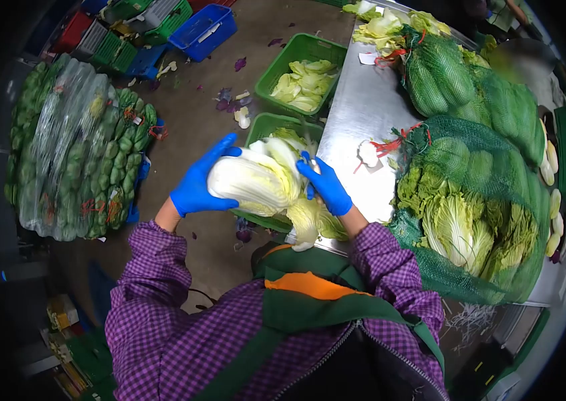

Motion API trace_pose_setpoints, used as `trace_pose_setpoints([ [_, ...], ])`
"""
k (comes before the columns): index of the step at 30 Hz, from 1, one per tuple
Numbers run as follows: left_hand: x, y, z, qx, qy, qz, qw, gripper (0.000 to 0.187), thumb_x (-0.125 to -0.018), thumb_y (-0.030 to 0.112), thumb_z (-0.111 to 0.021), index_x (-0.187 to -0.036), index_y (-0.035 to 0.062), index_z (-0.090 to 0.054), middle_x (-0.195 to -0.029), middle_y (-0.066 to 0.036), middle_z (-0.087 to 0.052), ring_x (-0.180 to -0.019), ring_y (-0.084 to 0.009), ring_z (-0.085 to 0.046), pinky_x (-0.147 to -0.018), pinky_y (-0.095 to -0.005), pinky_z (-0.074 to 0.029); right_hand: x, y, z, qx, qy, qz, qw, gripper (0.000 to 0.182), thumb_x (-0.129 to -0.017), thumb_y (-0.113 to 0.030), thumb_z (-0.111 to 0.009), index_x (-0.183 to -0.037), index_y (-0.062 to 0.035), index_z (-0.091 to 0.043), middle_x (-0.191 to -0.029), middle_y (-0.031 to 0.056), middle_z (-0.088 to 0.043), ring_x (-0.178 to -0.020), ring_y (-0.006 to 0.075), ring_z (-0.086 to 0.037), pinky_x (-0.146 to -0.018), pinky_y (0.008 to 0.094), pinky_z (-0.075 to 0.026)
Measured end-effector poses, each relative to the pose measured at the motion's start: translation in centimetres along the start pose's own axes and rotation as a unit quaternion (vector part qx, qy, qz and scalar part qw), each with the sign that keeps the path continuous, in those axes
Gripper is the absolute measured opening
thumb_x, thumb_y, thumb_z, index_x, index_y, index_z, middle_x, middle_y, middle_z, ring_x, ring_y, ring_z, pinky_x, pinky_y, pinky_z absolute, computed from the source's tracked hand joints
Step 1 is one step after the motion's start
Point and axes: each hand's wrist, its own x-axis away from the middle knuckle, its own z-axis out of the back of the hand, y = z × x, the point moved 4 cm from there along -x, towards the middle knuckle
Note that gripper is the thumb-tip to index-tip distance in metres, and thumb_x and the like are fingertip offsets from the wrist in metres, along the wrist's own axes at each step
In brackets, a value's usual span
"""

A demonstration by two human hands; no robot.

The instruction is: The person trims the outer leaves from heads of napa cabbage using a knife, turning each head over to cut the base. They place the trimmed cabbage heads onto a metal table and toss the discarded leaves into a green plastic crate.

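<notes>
Gripping a napa cabbage (pixel 249 182) in the left hand (pixel 204 179), spreading blue-gloved fingers round the far side of its left end and laying the thumb along the near side. Holding the right hand (pixel 326 186), also gloved in blue, close beside the cabbage's right end with fingers bent. Not being able to tell whether closing that hand on a leaf, a tool or nothing. Spacing the two hands apart, with the cabbage lying sideways between them. Showing white ribs toward the left palm and yellower leaf toward the right hand. Covering, in this view, much of the nearer green crate (pixel 257 125). Having loose leaves (pixel 304 224) just below the cabbage, on the side nearer the body. Facing, farther off, a second green crate (pixel 323 51) containing pale leaves (pixel 302 85). Having on the right a metal table (pixel 358 100), bearing an open mesh bag (pixel 497 160) of leafy cabbages (pixel 457 227). Wearing purple checked sleeves (pixel 153 254) and a green apron (pixel 296 314).
</notes>
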Motion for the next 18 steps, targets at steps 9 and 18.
trace_pose_setpoints([
  [9,0.8,-1.0,-0.2,0.012,0.023,-0.029,0.999,0.1,-0.06,0.023,-0.084,-0.142,0.0025,-0.031,-0.133,-0.013,-0.047,-0.123,-0.0241,-0.047,-0.104,-0.0377,-0.036,-2.9,3.8,2.2,-0.011,-0.011,0.073,0.997,0.039,-0.083,-0.023,-0.067,-0.115,-0.0022,-0.06,-0.083,0.0071,-0.065,-0.054,0.0115,-0.057,-0.043,0.0231,-0.044],
  [18,3.0,-7.0,-0.4,0.544,0.267,0.121,0.786,0.063,-0.084,0.028,-0.062,-0.137,0.0039,-0.038,-0.135,-0.016,-0.046,-0.126,-0.0314,-0.044,-0.105,-0.0446,-0.036,4.5,2.0,-0.3,-0.055,-0.042,0.019,0.997,0.057,-0.088,-0.026,-0.063,-0.134,-0.0001,-0.042,-0.104,0.0058,-0.065,-0.051,0.006,-0.048,-0.047,0.0204,-0.045],
])
